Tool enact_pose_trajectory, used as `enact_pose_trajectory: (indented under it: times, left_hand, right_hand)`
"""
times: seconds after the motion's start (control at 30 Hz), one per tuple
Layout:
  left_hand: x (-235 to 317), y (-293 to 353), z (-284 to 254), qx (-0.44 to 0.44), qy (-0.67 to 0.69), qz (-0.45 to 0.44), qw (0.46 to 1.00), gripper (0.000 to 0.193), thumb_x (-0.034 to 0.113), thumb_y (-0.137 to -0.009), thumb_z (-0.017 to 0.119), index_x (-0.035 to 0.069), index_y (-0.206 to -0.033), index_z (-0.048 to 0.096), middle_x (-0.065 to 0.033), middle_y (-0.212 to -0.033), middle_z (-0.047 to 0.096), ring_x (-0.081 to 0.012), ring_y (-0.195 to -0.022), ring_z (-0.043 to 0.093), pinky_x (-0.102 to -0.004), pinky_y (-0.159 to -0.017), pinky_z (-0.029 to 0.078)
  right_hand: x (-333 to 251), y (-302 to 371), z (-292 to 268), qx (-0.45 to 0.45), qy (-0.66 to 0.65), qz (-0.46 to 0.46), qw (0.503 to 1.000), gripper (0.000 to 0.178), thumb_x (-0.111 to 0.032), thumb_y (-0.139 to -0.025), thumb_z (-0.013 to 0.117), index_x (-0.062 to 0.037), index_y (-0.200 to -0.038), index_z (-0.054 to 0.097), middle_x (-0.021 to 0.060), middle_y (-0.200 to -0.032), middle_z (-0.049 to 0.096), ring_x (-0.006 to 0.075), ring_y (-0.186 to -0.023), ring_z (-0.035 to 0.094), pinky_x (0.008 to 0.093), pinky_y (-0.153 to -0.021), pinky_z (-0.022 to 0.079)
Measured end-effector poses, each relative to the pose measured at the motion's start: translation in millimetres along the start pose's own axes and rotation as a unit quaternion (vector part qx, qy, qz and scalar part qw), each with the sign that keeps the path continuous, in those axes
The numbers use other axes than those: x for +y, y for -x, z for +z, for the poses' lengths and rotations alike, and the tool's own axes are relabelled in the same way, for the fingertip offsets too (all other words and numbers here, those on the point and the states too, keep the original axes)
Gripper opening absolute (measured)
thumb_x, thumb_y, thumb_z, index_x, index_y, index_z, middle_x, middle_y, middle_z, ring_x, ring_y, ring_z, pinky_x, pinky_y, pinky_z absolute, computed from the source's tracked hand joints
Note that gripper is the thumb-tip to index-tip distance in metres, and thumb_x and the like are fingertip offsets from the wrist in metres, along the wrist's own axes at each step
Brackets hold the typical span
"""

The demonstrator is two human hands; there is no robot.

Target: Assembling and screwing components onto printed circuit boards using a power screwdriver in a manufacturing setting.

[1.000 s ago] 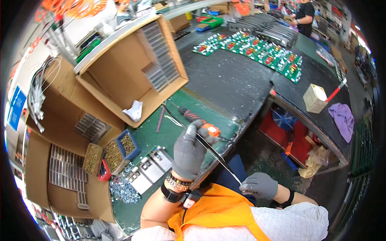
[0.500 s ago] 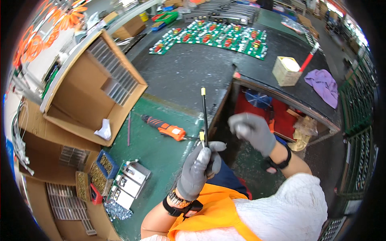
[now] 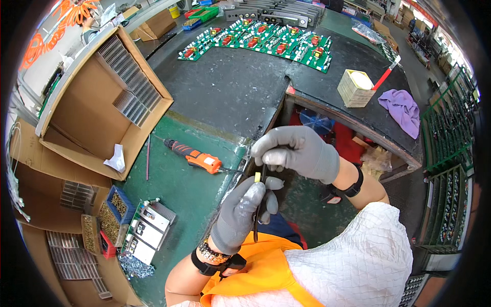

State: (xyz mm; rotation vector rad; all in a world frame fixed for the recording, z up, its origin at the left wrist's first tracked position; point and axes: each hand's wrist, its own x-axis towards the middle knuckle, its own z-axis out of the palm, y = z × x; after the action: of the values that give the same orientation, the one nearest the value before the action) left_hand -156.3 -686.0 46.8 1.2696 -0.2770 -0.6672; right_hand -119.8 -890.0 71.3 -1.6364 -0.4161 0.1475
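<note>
My left hand (image 3: 244, 210), in a grey glove, is closed around a thin black rod (image 3: 255, 230) with a small yellow piece (image 3: 258, 177) showing at the thumb. Below the fingers, the lower end of the rod sticks out. Just above, my right hand (image 3: 299, 153), also gloved, has its thumb and fingers pinched over the rod's upper end, which they hide. Left of both hands, an orange and black electric screwdriver (image 3: 197, 156) lies on the green mat (image 3: 189, 204).
An open cardboard box (image 3: 87, 107) with metal grilles stands at left. Blue bins (image 3: 121, 204) of small brass-coloured parts sit near a circuit board assembly (image 3: 148, 230). Green circuit boards (image 3: 261, 43) cover the far bench. A container (image 3: 355, 88) and purple cloth (image 3: 401, 111) lie right.
My right hand has moved left and closed over the rod's upper end, covering its yellow tip. The rod sits lower in my left hand. The whole view has shifted slightly.
</note>
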Motion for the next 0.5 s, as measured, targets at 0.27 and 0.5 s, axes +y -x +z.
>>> enact_pose_trajectory:
  times: [0.27, 0.5]
  left_hand:
    - [6, -9, 2, -0.010, -0.027, 0.023, 0.999, 0.044, 0.040, -0.101, 0.041, 0.001, -0.112, 0.058, -0.0029, -0.071, 0.056, -0.0082, -0.058, 0.048, -0.0211, -0.054, 0.038]
    - [5, -11, 4, 0.004, 0.040, 0.001, 0.999, 0.043, 0.038, -0.103, 0.038, 0.000, -0.115, 0.056, -0.0064, -0.076, 0.060, -0.0102, -0.059, 0.050, -0.0227, -0.056, 0.041]
  right_hand:
    - [-8, 3, -15, -0.034, 0.008, 0.088, 0.996, 0.019, -0.019, -0.095, 0.057, -0.0052, -0.106, 0.064, 0.0003, -0.087, 0.062, 0.0074, -0.074, 0.056, 0.0219, -0.067, 0.047]
    - [-4, -2, -9, -0.028, 0.146, -0.085, 0.985, 0.014, -0.006, -0.086, 0.063, -0.0030, -0.099, 0.068, 0.0034, -0.094, 0.064, 0.0117, -0.087, 0.061, 0.0255, -0.075, 0.049]
